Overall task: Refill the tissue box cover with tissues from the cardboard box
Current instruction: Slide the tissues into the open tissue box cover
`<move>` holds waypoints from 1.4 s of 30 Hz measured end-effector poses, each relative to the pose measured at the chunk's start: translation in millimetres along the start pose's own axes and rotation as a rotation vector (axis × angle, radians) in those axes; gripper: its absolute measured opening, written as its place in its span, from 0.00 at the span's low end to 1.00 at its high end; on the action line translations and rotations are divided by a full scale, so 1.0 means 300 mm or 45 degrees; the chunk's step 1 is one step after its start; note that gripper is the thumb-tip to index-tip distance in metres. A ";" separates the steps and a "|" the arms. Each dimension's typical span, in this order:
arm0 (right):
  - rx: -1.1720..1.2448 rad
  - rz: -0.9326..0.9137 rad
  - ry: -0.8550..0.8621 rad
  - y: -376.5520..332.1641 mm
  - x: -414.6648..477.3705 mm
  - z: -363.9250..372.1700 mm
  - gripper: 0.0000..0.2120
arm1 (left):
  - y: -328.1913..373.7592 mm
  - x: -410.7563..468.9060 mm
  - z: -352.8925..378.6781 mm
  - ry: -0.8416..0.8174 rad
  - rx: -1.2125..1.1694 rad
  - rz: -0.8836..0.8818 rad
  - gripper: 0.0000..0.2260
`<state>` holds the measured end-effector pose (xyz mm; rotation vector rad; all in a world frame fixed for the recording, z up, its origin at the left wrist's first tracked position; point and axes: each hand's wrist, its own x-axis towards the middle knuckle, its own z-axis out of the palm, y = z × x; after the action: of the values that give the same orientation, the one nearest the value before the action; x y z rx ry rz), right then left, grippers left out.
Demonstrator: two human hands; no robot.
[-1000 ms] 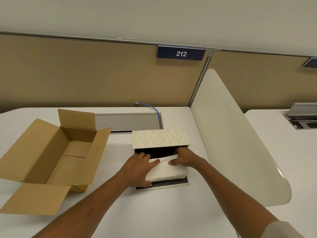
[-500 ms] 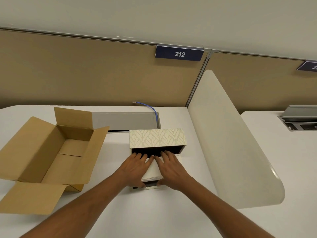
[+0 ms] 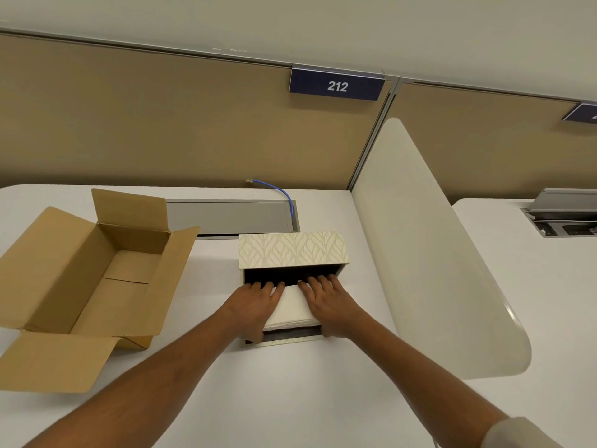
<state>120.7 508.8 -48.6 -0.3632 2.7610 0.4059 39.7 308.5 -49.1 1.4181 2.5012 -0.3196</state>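
Here — two hands (image 3: 292, 308), one tissue stack (image 3: 292, 310)

Was a white desk (image 3: 307, 399), tan partition (image 3: 161, 124) beyond the hands, cream divider (image 3: 420, 253) to their right.

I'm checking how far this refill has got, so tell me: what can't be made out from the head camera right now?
- Depth of the tissue stack inside the tissue box cover: the dark interior and both hands hide it.
- Fingertips of the left hand and right hand: lost in the cover's shadow.
- Near wall of the cardboard box: faces away from the camera.
- Second blue sign: cut off by the right edge.
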 end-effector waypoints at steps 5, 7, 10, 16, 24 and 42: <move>0.000 0.005 0.007 0.008 -0.005 -0.004 0.45 | -0.004 0.006 0.000 -0.003 0.002 0.013 0.51; 0.006 0.003 -0.002 0.011 -0.006 -0.005 0.45 | -0.007 0.008 0.000 0.001 0.003 0.022 0.51; 0.016 -0.003 0.014 0.010 -0.008 0.000 0.44 | -0.010 0.010 0.002 0.012 -0.008 0.034 0.50; 0.032 -0.010 0.076 0.015 -0.007 0.012 0.43 | -0.020 0.012 0.008 0.035 -0.034 0.059 0.50; 0.019 0.000 0.098 0.008 -0.016 0.009 0.43 | -0.021 0.019 0.021 0.064 -0.045 0.055 0.51; 0.276 0.304 0.475 0.039 -0.002 -0.174 0.55 | -0.129 -0.114 -0.003 0.536 -0.299 -0.495 0.58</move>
<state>103.2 503.4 1.5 -0.0577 3.1874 0.0957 23.3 261.7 -34.8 0.9820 3.0273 0.2290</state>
